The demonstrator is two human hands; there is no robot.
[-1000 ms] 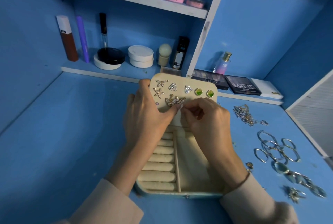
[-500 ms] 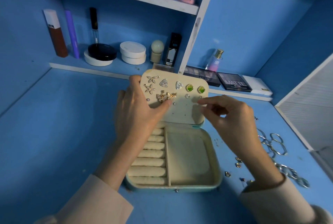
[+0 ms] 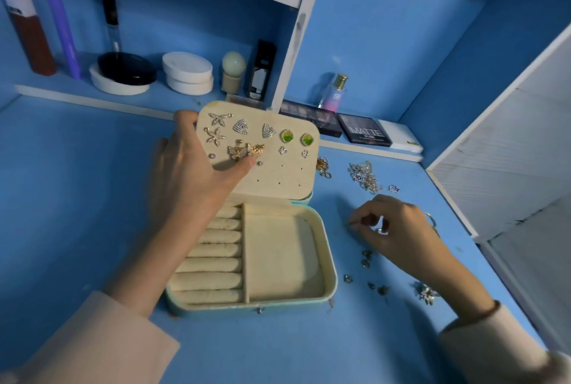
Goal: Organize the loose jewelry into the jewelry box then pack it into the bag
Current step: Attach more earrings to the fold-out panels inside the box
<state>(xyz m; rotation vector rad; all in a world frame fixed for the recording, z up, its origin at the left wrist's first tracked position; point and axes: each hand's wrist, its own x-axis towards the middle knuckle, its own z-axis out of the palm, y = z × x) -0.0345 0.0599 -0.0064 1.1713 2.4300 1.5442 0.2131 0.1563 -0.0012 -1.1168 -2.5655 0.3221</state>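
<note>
Left hand point(image 3: 191, 179) grips the lid point(image 3: 278, 176), earrings point(image 3: 241, 127) pinned by its thumb. Right hand point(image 3: 398, 229) curled, can't tell if pinching. Loose pieces point(image 3: 366, 257) under it unpacked, rings and bag not done.

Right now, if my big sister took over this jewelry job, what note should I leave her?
Left hand grips the raised lid of the box, thumb on the front by the butterfly earrings.
Right hand is over the table right of the box, fingers curled; unclear if it pinches anything.
Done: several pairs of earrings pinned on the lid.
Left: loose jewelry lying on the table goes in; the box's bottom half looks empty. Then close it and pack it. No bag in view.
</note>
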